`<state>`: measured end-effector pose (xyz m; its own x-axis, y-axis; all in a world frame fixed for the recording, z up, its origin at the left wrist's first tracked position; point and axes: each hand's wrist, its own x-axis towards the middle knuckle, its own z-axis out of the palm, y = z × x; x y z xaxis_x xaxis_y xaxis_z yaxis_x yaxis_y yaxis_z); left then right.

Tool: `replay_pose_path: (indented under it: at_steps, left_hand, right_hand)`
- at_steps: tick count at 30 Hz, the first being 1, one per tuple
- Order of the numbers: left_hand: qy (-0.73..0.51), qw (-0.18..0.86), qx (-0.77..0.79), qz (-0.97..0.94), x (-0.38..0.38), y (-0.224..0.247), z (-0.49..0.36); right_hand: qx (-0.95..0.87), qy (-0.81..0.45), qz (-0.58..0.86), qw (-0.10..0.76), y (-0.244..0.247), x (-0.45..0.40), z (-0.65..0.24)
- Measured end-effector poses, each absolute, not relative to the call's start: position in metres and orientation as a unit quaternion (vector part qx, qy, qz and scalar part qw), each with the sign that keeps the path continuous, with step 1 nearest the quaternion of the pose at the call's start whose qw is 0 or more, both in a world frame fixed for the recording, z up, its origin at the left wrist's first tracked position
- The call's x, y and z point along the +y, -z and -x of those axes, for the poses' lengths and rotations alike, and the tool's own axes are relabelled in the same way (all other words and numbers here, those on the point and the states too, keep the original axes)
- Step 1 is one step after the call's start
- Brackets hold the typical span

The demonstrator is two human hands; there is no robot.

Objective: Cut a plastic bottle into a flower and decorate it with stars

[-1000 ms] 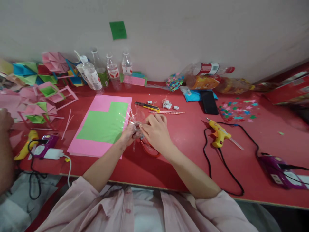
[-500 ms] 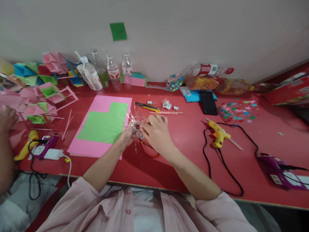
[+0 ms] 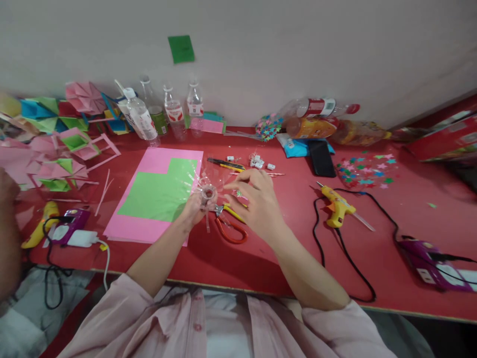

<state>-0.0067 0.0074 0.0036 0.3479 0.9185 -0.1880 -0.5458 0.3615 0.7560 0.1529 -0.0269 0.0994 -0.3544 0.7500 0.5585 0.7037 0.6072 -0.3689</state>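
Pinched in the closed fingers of the left hand [image 3: 194, 208] above the middle of the table [image 3: 290, 248], near its front edge: a cut plastic bottle top [image 3: 207, 192], light, springy, thin-stripped, likely best held by its stiff neck, with the right hand [image 3: 257, 204] spread open and empty beside it.

Paper sheets [image 3: 156, 194] lie flat on the table [image 3: 283, 258], left of the left hand [image 3: 194, 209]. Scissors [image 3: 229, 223] lie just right of that hand, under the right hand [image 3: 257, 204]. A knife [image 3: 227, 164] and small clips [image 3: 259, 161] sit behind the hands. Bottles [image 3: 167, 112] stand along the wall [image 3: 261, 49], behind the sheets. A glue gun [image 3: 337, 209] lies well right of the hands, with a phone [image 3: 322, 158] behind it. Folded paper shapes [image 3: 59, 139] pile at the far left.
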Motion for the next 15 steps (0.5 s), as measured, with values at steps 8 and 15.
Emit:
replay_pose_path:
  at_steps: [8, 15]
  left_hand:
    - [-0.495, 0.751, 0.359, -0.251, 0.009, -0.006, 0.001]
    - [-0.490, 0.738, 0.373, -0.275, 0.005, -0.003, -0.002]
  right_hand:
    - [-0.835, -0.116, 0.439, 0.310, -0.103, -0.038, -0.152]
    - [-0.824, -0.051, 0.542, 0.157, -0.083, -0.033, -0.138]
